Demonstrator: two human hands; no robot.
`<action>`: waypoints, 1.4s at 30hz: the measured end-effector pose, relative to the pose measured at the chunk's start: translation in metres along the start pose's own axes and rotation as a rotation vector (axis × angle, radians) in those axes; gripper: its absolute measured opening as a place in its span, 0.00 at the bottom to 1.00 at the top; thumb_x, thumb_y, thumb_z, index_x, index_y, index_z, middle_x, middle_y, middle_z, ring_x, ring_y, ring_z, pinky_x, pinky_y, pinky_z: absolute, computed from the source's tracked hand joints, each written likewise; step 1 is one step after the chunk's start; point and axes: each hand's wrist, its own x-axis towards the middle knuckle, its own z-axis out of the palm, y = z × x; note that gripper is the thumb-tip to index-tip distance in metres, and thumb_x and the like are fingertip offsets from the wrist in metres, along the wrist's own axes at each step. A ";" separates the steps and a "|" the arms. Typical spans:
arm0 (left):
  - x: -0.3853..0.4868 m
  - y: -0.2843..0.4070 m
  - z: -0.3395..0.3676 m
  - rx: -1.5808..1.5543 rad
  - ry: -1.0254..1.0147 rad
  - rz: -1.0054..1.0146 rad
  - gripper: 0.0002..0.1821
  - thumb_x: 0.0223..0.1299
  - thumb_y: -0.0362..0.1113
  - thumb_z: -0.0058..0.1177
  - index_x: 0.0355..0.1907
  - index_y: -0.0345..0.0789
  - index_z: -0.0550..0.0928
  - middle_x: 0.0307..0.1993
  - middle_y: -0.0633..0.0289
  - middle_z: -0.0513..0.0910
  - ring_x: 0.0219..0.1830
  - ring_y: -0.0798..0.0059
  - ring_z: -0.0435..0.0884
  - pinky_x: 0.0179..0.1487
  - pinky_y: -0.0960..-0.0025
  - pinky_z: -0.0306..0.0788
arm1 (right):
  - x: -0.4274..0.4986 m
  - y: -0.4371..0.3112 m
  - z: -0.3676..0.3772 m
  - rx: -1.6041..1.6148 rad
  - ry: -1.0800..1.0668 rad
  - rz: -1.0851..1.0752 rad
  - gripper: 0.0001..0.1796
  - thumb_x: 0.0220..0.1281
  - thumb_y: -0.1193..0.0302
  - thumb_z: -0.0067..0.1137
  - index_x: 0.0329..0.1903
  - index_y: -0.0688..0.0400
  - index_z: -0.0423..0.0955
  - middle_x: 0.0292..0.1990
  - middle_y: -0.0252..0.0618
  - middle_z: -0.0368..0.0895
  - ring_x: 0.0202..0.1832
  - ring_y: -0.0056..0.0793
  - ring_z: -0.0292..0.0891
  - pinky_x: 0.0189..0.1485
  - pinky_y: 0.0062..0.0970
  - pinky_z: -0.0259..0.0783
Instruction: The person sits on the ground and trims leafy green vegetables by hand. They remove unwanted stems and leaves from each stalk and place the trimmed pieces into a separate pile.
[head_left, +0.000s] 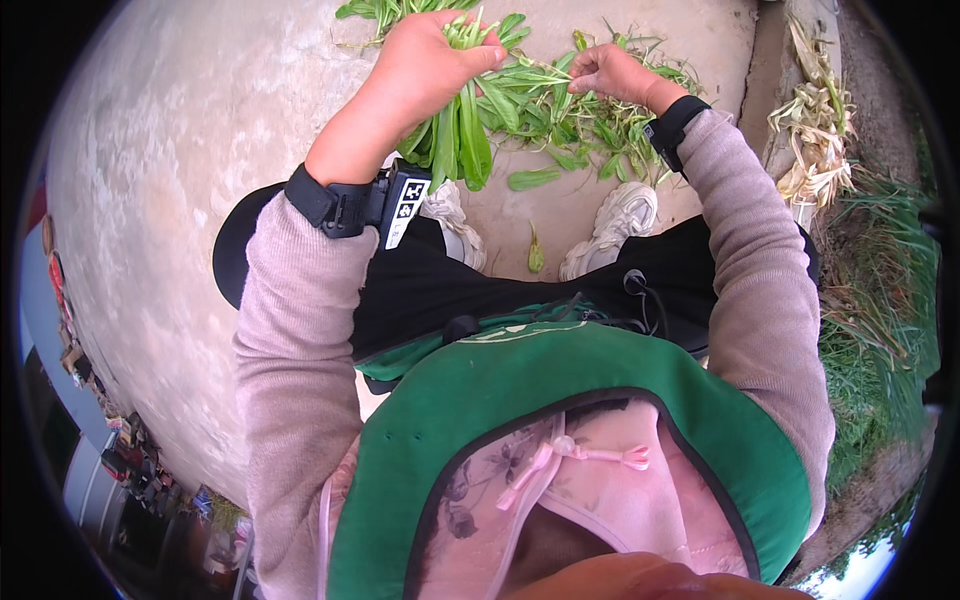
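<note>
My left hand (442, 56) is closed around a bunch of long green leaves (454, 139), their pale stem ends up and their blades hanging down. To its right, my right hand (611, 73) pinches the thin tip of a leafy green stalk (536, 79) between thumb and fingers. That stalk reaches across toward the bunch; whether it is joined to it I cannot tell. Beneath both hands a loose heap of leafy greens (585, 135) is spread on the concrete ground, mixed with thin, stringy stems. One single leaf (534, 178) lies at the near edge of the heap.
Another pile of greens (386, 11) lies at the top edge. My white shoes (611, 225) flank a small yellowed leaf (535, 251). Dry corn husks (814, 127) rest along the concrete kerb (780, 90) at right, beside grass (877, 337). Assorted items (135, 457) line the far left.
</note>
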 end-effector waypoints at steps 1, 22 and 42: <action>-0.001 -0.002 0.000 0.062 -0.047 0.014 0.06 0.55 0.33 0.59 0.34 0.34 0.81 0.29 0.65 0.82 0.28 0.83 0.78 0.34 0.77 0.73 | -0.008 -0.019 -0.003 0.056 0.010 -0.030 0.12 0.52 0.66 0.66 0.35 0.61 0.77 0.26 0.34 0.81 0.23 0.18 0.72 0.24 0.20 0.68; -0.008 -0.006 0.038 0.481 -0.082 0.511 0.13 0.52 0.38 0.62 0.38 0.34 0.82 0.29 0.58 0.82 0.27 0.72 0.79 0.34 0.72 0.73 | -0.102 -0.116 0.006 -0.055 0.288 -0.373 0.09 0.58 0.71 0.56 0.37 0.63 0.75 0.24 0.37 0.79 0.26 0.24 0.74 0.34 0.23 0.71; -0.015 0.036 -0.018 -0.391 0.285 0.166 0.09 0.62 0.34 0.51 0.26 0.34 0.78 0.21 0.67 0.78 0.22 0.83 0.73 0.27 0.81 0.67 | -0.062 0.123 -0.040 -0.771 0.437 0.215 0.10 0.51 0.69 0.54 0.36 0.60 0.78 0.38 0.51 0.80 0.43 0.48 0.76 0.47 0.37 0.72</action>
